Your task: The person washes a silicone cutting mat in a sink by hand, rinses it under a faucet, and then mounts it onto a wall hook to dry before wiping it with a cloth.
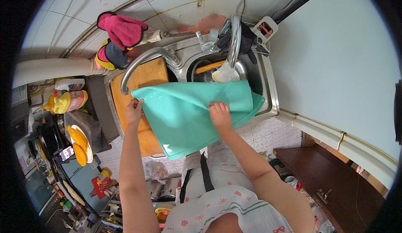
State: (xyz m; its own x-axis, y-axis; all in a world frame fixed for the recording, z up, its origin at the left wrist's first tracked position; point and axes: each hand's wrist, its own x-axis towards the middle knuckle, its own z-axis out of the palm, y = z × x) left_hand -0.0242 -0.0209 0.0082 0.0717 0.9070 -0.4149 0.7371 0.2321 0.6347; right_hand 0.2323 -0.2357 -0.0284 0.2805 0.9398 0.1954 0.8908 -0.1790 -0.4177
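A wide turquoise mat, wet and shiny in places, hangs between my two hands over the front of a steel double sink. My left hand pinches its upper left corner beside the curved faucet. With bent fingers, my right hand grips a fold near the mat's middle right. The right part of the mat is doubled over. Beneath its left side, a wooden cutting board covers the left basin. The mat hides much of both basins.
A second faucet rises over the right basin, above a whitish bowl and a wooden handle. Pink cloths hang at the wall. Left stand yellow bottles and a plate of yellow food. A pale panel borders the right.
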